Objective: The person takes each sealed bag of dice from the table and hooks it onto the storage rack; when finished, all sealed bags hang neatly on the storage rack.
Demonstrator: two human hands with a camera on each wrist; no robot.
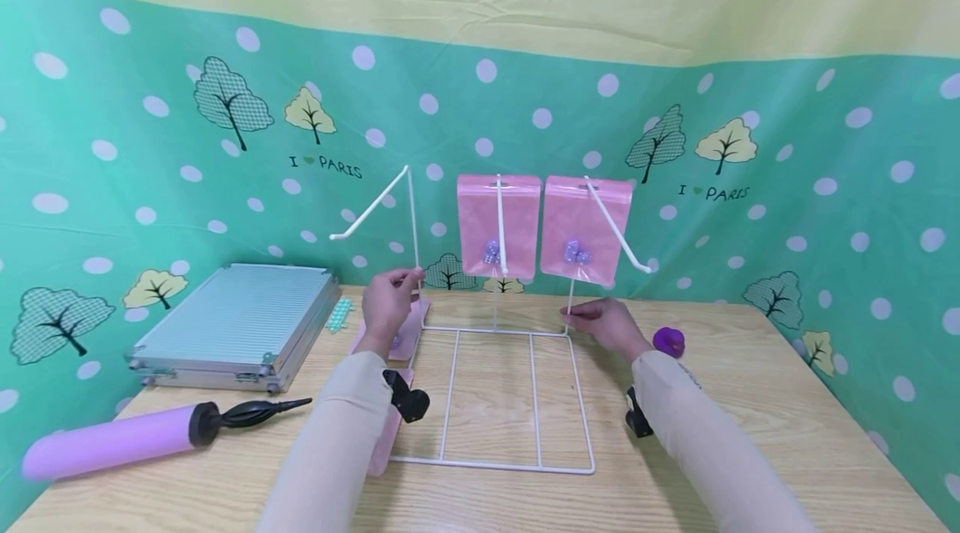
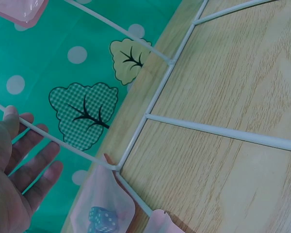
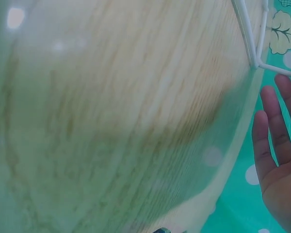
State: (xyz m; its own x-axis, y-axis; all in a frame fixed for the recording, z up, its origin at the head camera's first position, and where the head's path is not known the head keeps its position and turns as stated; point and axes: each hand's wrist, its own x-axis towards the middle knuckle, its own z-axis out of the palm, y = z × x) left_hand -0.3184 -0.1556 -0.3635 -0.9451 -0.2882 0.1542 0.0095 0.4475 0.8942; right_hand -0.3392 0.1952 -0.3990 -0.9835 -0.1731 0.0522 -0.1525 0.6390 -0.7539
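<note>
A white wire display rack [image 1: 454, 395] stands on the table with three upright hooked arms. My left hand [image 1: 386, 304] pinches its left upright between thumb and fingers, the other fingers spread in the left wrist view. At the right upright, my right hand [image 1: 609, 324] pinches low down near the base; its thumb is cut off in the right wrist view. One pink zip bag [image 1: 480, 216] with lilac dice hangs from the middle arm, and a second pink bag [image 1: 558, 216] with dice hangs from the right arm. The left arm [image 1: 371, 203] is bare.
Two pink bags lie left of the base, one partly behind my left hand and another pink bag [image 1: 384, 445] nearer. A silver case [image 1: 232, 324], a lilac hand pump [image 1: 123, 439] and a teal patterned piece [image 1: 340, 314] lie left. A purple object [image 1: 669, 341] sits right.
</note>
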